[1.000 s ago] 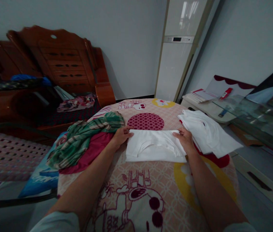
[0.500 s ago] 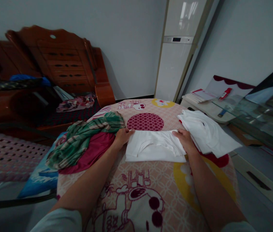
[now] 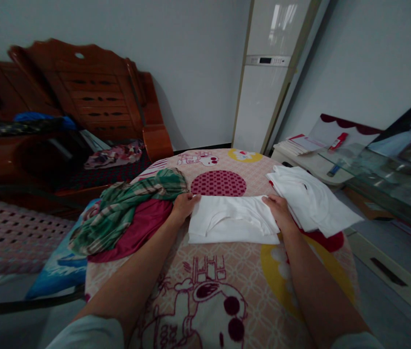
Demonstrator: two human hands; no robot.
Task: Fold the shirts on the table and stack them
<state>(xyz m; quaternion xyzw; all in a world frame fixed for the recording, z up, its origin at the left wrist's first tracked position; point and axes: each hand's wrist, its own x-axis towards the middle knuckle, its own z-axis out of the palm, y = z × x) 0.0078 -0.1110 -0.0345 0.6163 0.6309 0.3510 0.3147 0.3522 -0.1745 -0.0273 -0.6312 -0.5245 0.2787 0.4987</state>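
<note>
A white shirt (image 3: pixel 234 220), folded into a flat rectangle with its neckline showing, lies in the middle of the round table covered with a patterned cloth (image 3: pixel 245 261). My left hand (image 3: pixel 184 206) pinches its far left corner, and my right hand (image 3: pixel 277 208) pinches the far right corner. Left of the shirt is a heap made of a green plaid cloth (image 3: pixel 118 208) and a magenta cloth (image 3: pixel 143 228). More white clothing (image 3: pixel 310 198) lies to the right, on top of something red (image 3: pixel 331 241).
A wooden bench (image 3: pixel 92 92) with clothes on it stands at the back left, and a woven pink chair (image 3: pixel 16 232) at the left. Behind the table is a tall white cabinet-like unit (image 3: pixel 263 97). A glass shelf (image 3: pixel 383 179) is on the right.
</note>
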